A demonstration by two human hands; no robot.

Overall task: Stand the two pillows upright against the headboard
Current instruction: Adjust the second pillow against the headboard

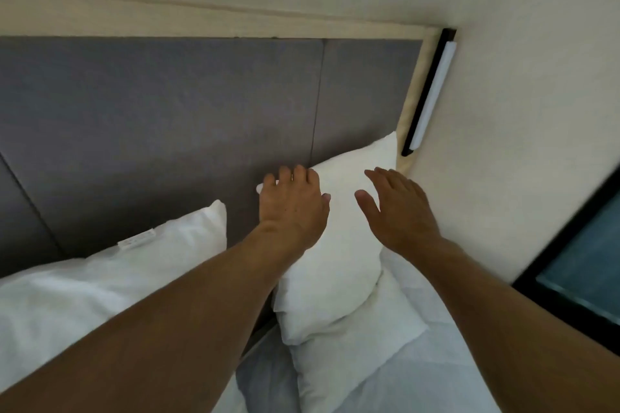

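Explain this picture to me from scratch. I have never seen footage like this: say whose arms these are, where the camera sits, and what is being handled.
There is no machine here. The camera is worn on a person's head and looks forward and down, so the two bare arms reaching in from the bottom are that person's own.

The grey padded panel is the headboard of a bed. Two white pillows lean against it: the left pillow and the right pillow, near the wall corner.

The left hand rests on the right pillow's upper edge, fingers curled over its top corner. The right hand is open and flat over the same pillow; whether it touches cannot be told. Neither hand has a closed grip. White bedding lies below.
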